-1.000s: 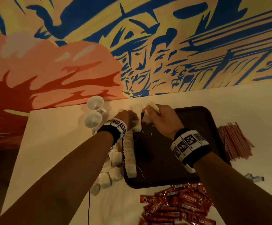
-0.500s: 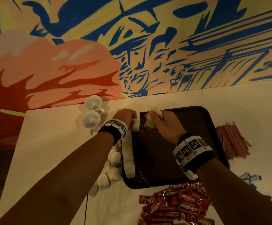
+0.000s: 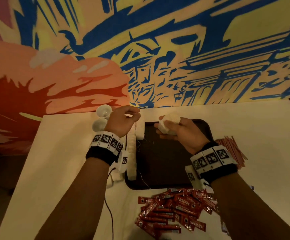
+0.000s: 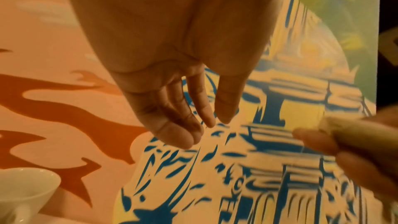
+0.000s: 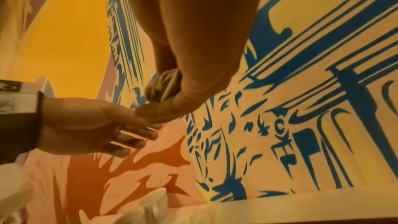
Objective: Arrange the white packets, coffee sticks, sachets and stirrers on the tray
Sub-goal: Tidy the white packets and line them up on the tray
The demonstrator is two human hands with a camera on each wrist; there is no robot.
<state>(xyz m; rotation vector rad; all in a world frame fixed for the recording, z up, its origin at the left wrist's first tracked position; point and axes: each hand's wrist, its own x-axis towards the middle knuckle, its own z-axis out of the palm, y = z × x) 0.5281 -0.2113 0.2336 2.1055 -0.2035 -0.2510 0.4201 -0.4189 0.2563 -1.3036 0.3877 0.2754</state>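
My right hand (image 3: 165,126) is raised over the far end of the black tray (image 3: 165,167) and grips a small bundle of white packets (image 3: 171,118), seen crumpled in its fingers (image 5: 161,89). My left hand (image 3: 137,116) hovers above the tray's far left corner. Its fingers (image 4: 206,113) are loosely extended, thumb tip close to the index, with nothing visible between them. A row of white packets (image 3: 132,153) lies along the tray's left edge, one more (image 3: 140,130) at its far end. Red coffee sticks (image 3: 172,208) are heaped in front of the tray. Reddish stirrers (image 3: 230,149) lie to its right.
Two white cups (image 3: 100,118) stand left of my left hand, near the painted wall (image 3: 175,58) behind the table. More white packets (image 3: 113,177) lie off the tray under my left wrist. A thin cable (image 3: 110,213) runs down the tabletop. Loose threads lie on the tray.
Both hands have risen from the tray's far left corner. My left hand has let go of a packet there and moved away. My right hand has turned palm up, with the bundle in it.
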